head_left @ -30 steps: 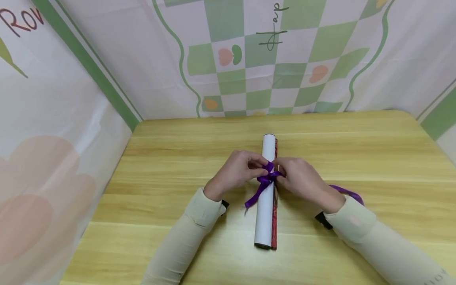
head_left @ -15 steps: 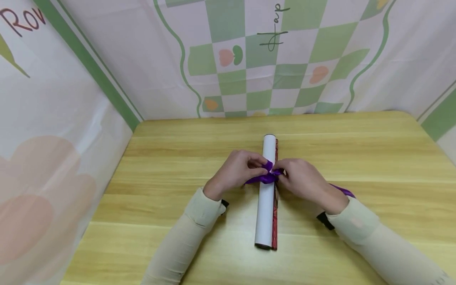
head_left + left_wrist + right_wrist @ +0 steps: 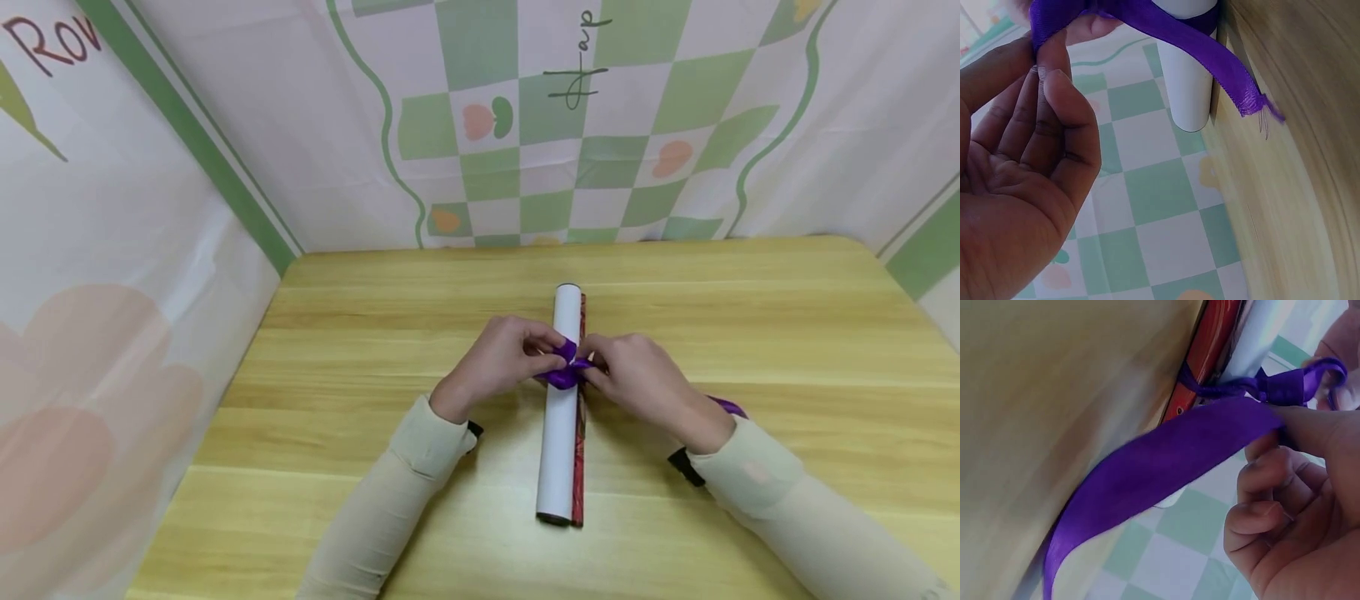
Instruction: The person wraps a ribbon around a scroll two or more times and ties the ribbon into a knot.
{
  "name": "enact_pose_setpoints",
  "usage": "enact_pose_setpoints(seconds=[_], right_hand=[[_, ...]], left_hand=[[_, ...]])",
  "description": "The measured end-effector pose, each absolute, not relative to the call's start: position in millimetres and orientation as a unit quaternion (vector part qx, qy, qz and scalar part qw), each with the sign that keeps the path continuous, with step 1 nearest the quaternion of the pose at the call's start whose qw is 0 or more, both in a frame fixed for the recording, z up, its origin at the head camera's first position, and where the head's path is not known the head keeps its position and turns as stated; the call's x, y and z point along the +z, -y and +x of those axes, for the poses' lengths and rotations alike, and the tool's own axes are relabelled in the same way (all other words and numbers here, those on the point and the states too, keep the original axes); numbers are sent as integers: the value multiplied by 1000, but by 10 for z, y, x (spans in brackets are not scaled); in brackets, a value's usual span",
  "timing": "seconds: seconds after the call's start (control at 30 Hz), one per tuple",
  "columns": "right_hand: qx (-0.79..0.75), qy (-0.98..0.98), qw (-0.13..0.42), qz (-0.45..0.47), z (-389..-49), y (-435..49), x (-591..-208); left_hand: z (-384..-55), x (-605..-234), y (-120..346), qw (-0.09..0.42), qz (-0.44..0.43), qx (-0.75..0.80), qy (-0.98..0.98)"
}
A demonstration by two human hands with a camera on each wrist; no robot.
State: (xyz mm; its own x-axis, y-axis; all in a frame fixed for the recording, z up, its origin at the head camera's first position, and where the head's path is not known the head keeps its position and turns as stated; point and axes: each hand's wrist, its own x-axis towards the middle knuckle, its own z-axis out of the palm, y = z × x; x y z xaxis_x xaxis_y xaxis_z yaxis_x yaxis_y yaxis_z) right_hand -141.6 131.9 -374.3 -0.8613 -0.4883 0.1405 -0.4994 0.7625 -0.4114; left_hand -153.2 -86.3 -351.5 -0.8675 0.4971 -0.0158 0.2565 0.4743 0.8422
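A white rolled tube (image 3: pixel 557 450) lies lengthwise on the table, beside a slim red patterned piece (image 3: pixel 578 492). Purple ribbon (image 3: pixel 562 380) passes around both near their middle, bunched on top. My left hand (image 3: pixel 504 357) pinches a ribbon loop between thumb and fingers. In the left wrist view a frayed ribbon end (image 3: pixel 1235 78) sticks out past the tube. From the right, my right hand (image 3: pixel 637 379) pinches the ribbon between thumb and index finger. A long ribbon tail (image 3: pixel 1166 465) trails from it in the right wrist view. The fingers partly hide the knot area.
The wooden table (image 3: pixel 360 333) extends on both sides of the tube. Printed cloth (image 3: pixel 547 175) with green checks hangs behind it, and another cloth (image 3: pixel 150 333) hangs at the left. Part of the ribbon tail (image 3: pixel 726 407) shows beyond the right wrist.
The short ribbon end that hung over the tube toward the lower left has swung up and is mostly behind my left hand. Both hands stay almost in place, the right fingers shifting slightly.
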Motion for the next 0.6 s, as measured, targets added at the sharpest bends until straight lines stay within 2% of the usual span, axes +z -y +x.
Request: enact_pose_setpoints(seconds=[0.2, 0.6], right_hand=[[212, 933, 34, 289, -1423, -1281, -3805], [231, 931, 25, 283, -1428, -1268, -3797]], left_hand=[[-1521, -3508, 865, 127, 219, 474, -843], [-1535, -3502, 889, 115, 215, 472, -847]])
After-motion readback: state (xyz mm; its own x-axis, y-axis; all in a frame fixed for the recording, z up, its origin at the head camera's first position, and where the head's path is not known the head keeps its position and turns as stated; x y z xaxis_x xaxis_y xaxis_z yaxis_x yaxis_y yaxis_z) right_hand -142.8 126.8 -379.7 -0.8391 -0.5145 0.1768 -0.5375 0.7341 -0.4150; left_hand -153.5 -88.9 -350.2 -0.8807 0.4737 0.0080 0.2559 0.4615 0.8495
